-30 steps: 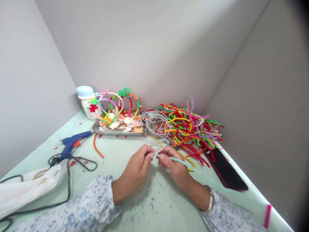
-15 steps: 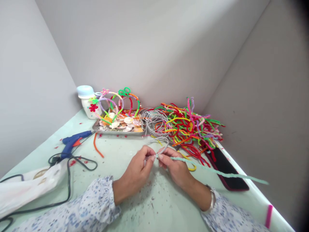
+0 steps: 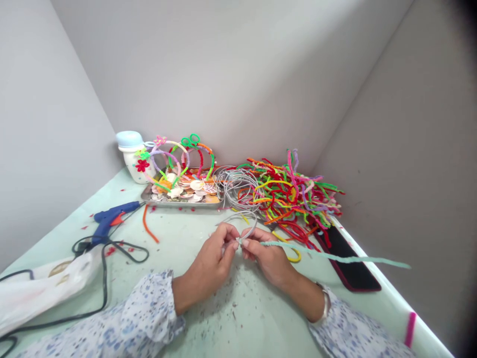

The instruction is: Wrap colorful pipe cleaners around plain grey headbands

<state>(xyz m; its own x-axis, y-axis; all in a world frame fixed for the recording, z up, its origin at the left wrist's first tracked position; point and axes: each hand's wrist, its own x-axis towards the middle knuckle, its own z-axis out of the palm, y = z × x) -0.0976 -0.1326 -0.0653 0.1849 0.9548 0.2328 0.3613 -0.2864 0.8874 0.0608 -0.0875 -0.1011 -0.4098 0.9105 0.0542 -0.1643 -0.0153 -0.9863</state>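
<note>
My left hand pinches a thin grey wire that curves up in a loop above both hands. Fingertip to fingertip with it, my right hand grips a pale mint-green pipe cleaner where it meets the wire. The long free end of the pipe cleaner stretches out to the right, past my wrist. Both hands are closed, and my fingers partly hide the spot where wire and pipe cleaner join.
Behind my hands lie a coil of grey wire, a heap of coloured pipe cleaners and a metal tray of shells with decorated headbands. A blue glue gun and white bag lie left; a dark phone lies right.
The free end of the mint-green pipe cleaner has risen a little. Both hands keep the same grip, and the whole view has shifted slightly.
</note>
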